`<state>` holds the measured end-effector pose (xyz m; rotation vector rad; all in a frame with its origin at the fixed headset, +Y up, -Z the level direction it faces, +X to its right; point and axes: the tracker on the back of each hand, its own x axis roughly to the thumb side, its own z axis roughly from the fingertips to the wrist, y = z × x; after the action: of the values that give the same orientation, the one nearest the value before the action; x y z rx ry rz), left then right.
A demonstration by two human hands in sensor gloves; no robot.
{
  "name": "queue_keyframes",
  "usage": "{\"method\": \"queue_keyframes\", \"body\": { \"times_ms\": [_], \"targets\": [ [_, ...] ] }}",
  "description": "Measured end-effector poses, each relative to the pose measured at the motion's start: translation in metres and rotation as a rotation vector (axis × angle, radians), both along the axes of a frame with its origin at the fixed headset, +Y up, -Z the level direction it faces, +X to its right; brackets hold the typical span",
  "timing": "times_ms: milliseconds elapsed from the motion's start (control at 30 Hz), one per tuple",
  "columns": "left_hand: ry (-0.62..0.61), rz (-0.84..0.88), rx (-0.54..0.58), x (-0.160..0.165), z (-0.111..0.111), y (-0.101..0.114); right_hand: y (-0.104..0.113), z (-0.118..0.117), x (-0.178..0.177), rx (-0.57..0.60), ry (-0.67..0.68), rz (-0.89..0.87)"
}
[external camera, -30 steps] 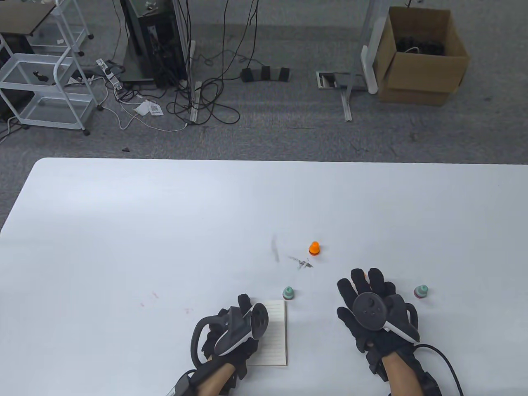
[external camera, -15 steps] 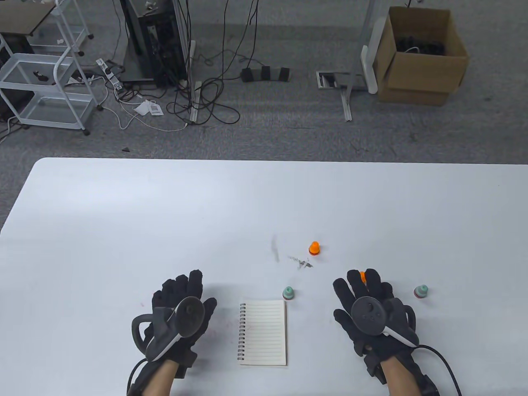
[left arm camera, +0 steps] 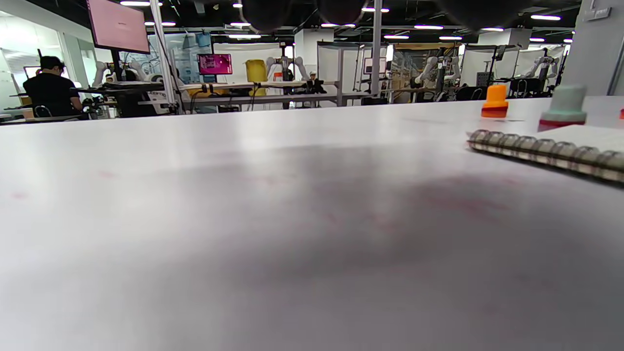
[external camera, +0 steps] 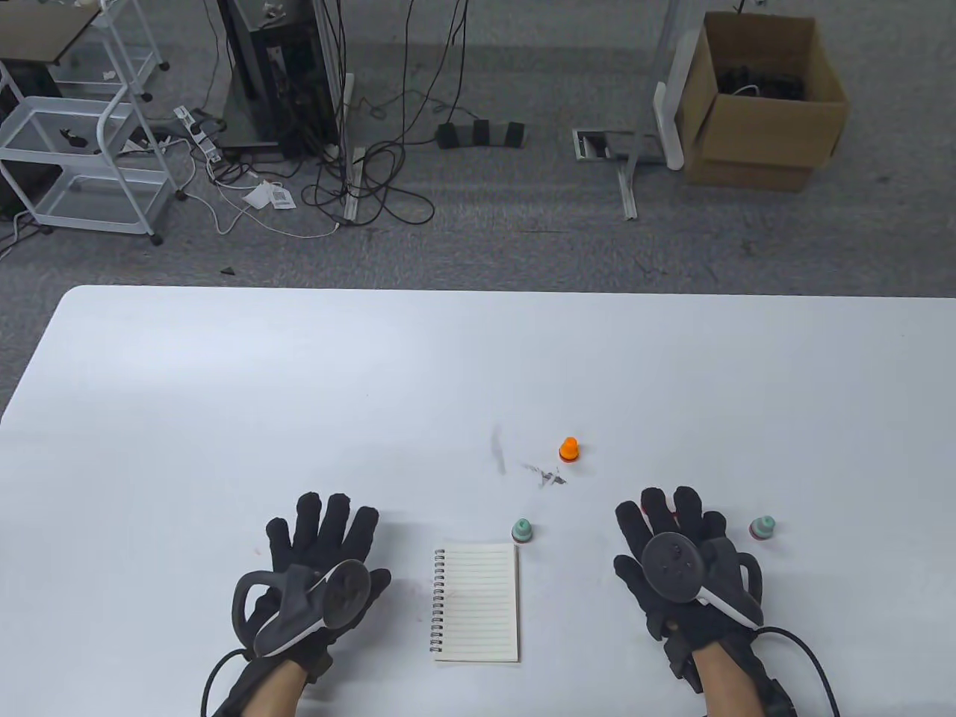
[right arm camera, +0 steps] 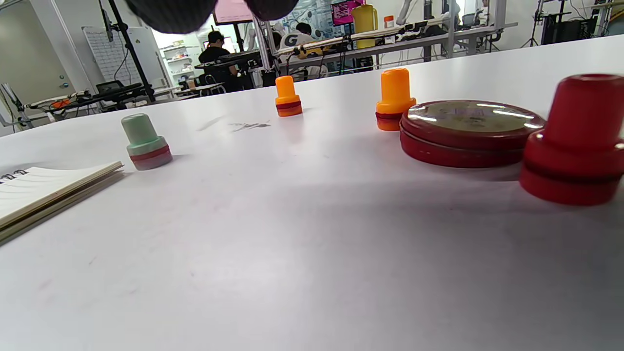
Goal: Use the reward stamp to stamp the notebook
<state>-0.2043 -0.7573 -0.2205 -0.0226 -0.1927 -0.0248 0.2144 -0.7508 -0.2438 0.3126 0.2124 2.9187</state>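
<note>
The lined spiral notebook [external camera: 476,601] lies open on the white table [external camera: 299,388] between my hands. My left hand [external camera: 323,534] is spread and empty to its left. My right hand [external camera: 667,532] is spread and empty to its right. Its wrist view shows a red stamp [right arm camera: 577,141], a round red tin [right arm camera: 470,131] and an orange stamp [right arm camera: 395,100] just ahead of it, mostly hidden under the hand in the table view. A green stamp [external camera: 522,530] stands at the notebook's far right corner. The notebook also shows in the left wrist view [left arm camera: 551,153].
Another orange stamp [external camera: 569,449] stands further out, beside dark scribble marks [external camera: 545,475]. A second green stamp [external camera: 762,528] stands right of my right hand. Faint red stains mark the table near my left hand.
My left hand has moved left off the notebook and spread out beside it, uncovering the page. My right hand has shifted slightly and now covers the near orange stamp.
</note>
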Motion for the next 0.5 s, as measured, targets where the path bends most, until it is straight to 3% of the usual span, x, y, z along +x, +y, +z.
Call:
{"method": "queue_keyframes", "body": {
  "times_ms": [167, 300, 500],
  "targets": [
    [-0.014, 0.008, -0.017, 0.0, 0.0, -0.001, 0.006, 0.002, 0.004, 0.009, -0.013, -0.036],
    [-0.044, 0.054, 0.073, 0.001, 0.01, 0.007, 0.016, 0.008, 0.009, 0.04, -0.038, -0.164],
    [-0.036, 0.111, 0.17, -0.005, 0.019, 0.02, 0.045, -0.002, 0.018, 0.059, -0.071, -0.132]
  ]
}}
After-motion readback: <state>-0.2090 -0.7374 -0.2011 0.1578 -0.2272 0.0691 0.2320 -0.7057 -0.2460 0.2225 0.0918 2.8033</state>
